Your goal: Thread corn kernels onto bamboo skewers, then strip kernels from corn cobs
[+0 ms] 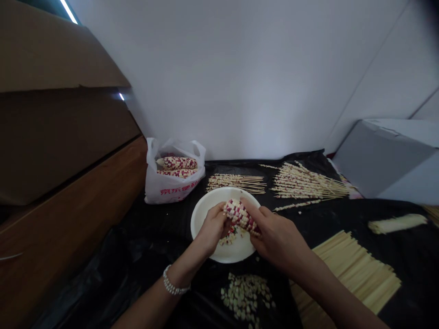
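Observation:
An ear of corn (pixel 240 214) with mixed white and dark red kernels is held above a white bowl (pixel 198 223). My right hand (pixel 274 230) is closed round its right end, thumb along the top. At the left end of the ear, my left hand (pixel 215 224) is closed with thumb and fingertips against the kernels; some of its fingers are hidden behind the ear. Loose kernels (pixel 228 238) lie in the bowl beneath. A beaded bracelet (pixel 171 283) circles my left wrist.
A white plastic bag (pixel 171 194) holds more corn. Kernel-threaded sticks (pixel 236 182) and a larger fanned bunch (pixel 302 183) lie behind the bowl. Bare sticks (pixel 356 269) and a pale wrapped bundle (pixel 398 224) are rightward. Pale pieces (pixel 245 292) lie in front on black plastic sheeting (pixel 154 246).

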### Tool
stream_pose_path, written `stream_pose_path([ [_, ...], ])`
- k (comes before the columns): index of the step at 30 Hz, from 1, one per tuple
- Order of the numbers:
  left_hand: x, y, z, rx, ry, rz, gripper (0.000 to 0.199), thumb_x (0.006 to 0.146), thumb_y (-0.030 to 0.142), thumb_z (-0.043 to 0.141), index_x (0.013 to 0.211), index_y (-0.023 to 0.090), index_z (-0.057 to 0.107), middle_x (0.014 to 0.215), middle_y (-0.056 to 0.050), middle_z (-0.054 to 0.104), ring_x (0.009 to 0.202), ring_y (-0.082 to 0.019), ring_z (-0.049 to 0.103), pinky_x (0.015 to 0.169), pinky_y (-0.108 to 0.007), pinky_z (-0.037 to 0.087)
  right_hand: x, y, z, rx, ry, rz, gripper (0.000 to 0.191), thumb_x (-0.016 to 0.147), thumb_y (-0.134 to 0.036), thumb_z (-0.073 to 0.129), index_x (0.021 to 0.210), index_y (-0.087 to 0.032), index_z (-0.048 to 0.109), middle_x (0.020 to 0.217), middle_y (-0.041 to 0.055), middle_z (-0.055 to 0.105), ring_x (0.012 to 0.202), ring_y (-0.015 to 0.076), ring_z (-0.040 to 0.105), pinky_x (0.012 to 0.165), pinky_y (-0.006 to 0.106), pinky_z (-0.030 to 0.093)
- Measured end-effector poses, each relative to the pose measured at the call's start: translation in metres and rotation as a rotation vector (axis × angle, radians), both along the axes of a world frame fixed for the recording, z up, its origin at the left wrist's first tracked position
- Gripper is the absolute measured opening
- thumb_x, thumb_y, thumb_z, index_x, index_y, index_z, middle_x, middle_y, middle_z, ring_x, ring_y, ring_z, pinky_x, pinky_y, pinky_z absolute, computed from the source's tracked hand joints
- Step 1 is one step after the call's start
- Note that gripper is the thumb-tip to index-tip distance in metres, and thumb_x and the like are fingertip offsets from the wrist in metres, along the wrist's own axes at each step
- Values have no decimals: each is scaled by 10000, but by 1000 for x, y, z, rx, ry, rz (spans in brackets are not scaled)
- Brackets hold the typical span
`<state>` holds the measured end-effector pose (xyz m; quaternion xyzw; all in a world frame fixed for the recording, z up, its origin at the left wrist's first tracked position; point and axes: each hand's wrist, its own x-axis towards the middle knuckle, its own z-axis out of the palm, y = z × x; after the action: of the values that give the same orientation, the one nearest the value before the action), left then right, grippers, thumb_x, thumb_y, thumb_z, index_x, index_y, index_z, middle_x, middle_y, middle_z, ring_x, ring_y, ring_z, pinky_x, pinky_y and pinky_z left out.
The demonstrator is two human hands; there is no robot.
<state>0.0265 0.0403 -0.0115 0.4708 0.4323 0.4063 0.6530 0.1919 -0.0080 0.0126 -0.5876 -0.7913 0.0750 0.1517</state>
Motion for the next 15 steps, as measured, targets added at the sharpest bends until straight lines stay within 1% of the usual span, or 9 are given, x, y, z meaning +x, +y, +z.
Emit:
stream_pose_path([
  [2,4,-2,1,12,3,54,145,735,311,551,747,190,473,528,72,363,443,-64,273,431,-205,171,0,0,-2,-8,84,12,747,758,-199,480,1479,-245,291,1019,87,632,821,238,627,680,335,449],
  [3,5,-2,2,23,10,52,128,726,295,542,743,190,470,527,72,363,442,-63,271,430,-205,167,1,0,-2,-8,112,19,751,759,-202,479,1482,-246,283,1030,90,634,846,241,625,698,340,454],
  [5,5,-2,4,27,6,-2,102,687,245,529,744,192,463,521,78,350,433,-59,250,422,-205,152,2,0,-3,0,131,22,759,755,-202,476,1485,-252,275,1042,93,635,873,245,620,710,347,458],
  [8,0,0,9,16,-26,-107,141,637,190,505,772,197,464,503,92,322,414,-57,216,405,-209,131,5,1,-1,12,126,6,760,749,-208,476,1483,-253,281,1035,88,639,870,246,621,702,343,455],
  [11,-7,2,12,41,-41,-164,158,697,223,526,847,185,498,502,92,330,423,-60,215,406,-210,137,6,2,0,34,77,-22,751,755,-218,477,1481,-256,286,1016,83,641,830,244,629,661,326,437],
  [15,-10,2,16,44,-45,-155,191,786,316,559,903,174,508,522,91,329,423,-51,207,412,-207,135,6,2,2,51,-7,-36,742,772,-223,479,1482,-273,267,986,64,637,768,225,627,585,294,389],
])
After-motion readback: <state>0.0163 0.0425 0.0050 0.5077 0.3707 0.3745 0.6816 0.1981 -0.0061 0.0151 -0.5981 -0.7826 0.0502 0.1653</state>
